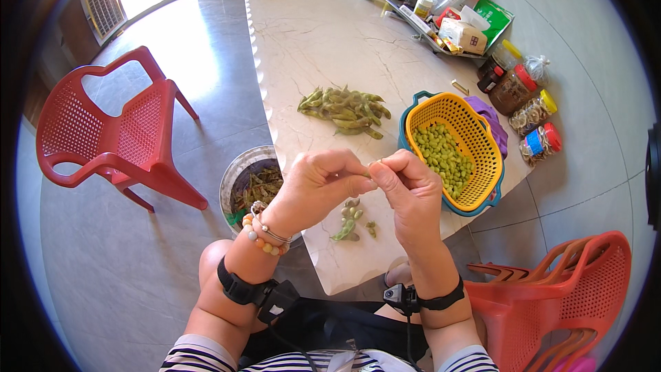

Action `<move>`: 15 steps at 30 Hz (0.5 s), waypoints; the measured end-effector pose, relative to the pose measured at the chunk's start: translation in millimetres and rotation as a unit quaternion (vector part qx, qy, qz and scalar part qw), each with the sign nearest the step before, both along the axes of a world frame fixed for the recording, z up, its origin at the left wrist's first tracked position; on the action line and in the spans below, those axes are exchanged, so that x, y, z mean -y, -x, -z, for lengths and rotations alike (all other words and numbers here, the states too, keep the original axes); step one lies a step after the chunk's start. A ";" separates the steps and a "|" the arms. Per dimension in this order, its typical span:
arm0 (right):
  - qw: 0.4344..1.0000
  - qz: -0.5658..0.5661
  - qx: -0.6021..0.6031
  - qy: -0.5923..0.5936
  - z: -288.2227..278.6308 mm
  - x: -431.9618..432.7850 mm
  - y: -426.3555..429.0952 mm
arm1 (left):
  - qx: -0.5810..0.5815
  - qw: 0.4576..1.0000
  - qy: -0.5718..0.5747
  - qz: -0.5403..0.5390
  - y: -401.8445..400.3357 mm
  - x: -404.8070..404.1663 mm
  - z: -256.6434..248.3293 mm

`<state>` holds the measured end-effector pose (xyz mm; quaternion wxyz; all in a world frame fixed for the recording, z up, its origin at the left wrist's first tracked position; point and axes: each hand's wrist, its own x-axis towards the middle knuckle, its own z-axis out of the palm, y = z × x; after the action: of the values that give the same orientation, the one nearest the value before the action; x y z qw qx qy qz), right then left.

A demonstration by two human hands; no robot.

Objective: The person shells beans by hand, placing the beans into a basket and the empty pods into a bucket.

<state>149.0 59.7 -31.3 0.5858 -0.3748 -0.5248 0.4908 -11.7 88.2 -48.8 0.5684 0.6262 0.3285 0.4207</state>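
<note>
My left hand and my right hand meet above the table's near end. Their thumbs and fingers pinch a green bean pod, mostly hidden by the fingertips. Below them, a few loose beans and opened pods lie on the pale table. A pile of unshelled green pods rests beyond my hands. To the right, a yellow plastic colander sits inside a teal basket. Shelled green beans cover the colander's bottom.
A bucket of discarded pods stands on the floor by the table's left edge. One red plastic chair is at left; stacked red chairs are near right. Jars and a loaded tray line the right edge, with a purple cloth.
</note>
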 end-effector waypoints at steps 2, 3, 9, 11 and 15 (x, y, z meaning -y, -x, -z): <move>1.000 0.002 -0.012 0.005 0.5 -0.4 -0.2 | 0.017 0.999 0.016 0.037 0.5 -1.6 0.0; 1.000 0.003 -0.017 0.007 0.1 -0.7 -0.8 | 0.044 0.997 0.036 0.045 -0.3 -1.1 -2.0; 0.998 0.000 -0.045 0.053 0.0 -1.4 -0.4 | 0.099 0.993 0.053 0.018 -2.8 -1.5 -2.7; 0.998 -0.005 -0.005 0.066 -1.0 -0.7 -3.9 | 0.085 0.996 0.029 -0.020 -1.6 -2.7 -2.0; 1.000 -0.007 -0.008 0.025 -0.5 -0.2 -3.4 | 0.051 0.996 -0.033 -0.058 -4.8 -1.4 -1.7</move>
<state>152.5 59.9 -30.9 0.5768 -0.3814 -0.5108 0.5108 -6.8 89.6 -47.0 0.5377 0.6023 0.3211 0.4950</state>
